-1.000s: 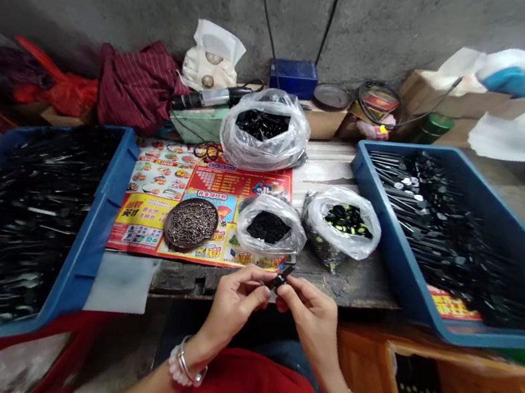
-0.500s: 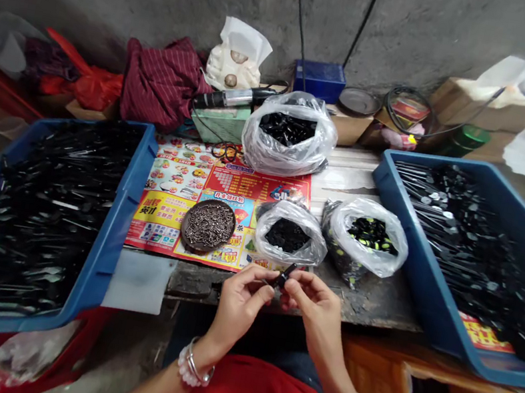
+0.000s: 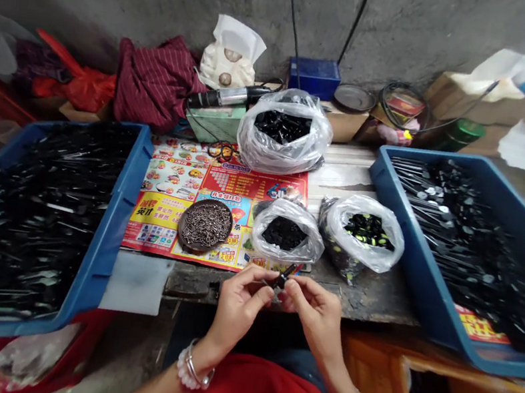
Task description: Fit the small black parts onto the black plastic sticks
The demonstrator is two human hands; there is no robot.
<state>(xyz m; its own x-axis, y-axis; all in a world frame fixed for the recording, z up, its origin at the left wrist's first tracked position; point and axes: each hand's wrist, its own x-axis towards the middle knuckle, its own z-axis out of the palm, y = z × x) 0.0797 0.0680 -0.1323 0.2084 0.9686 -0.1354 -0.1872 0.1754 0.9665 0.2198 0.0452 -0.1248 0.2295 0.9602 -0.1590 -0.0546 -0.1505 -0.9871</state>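
1. Two bare hands meet at the near edge of the dark wooden bench (image 3: 376, 298), holding a small black piece, apparently plastic (image 3: 281, 280), between them.
2. Our left hand (image 3: 243, 296) pinches it between thumb and forefinger; our right hand (image 3: 317, 306) grips its right side with fingertips closed. How the hidden fingers sit, we cannot tell.
3. We would do best to let the left pinch steady the piece while the right fingertips make the fine adjustments.
4. We should press lightly and squarely, since so slim a piece could twist or slip.
5. We should work just nearer than the clear plastic bag of black parts (image 3: 311, 244), elbows away from the round brown dish of silvery metal pieces (image 3: 180, 228) at far left.
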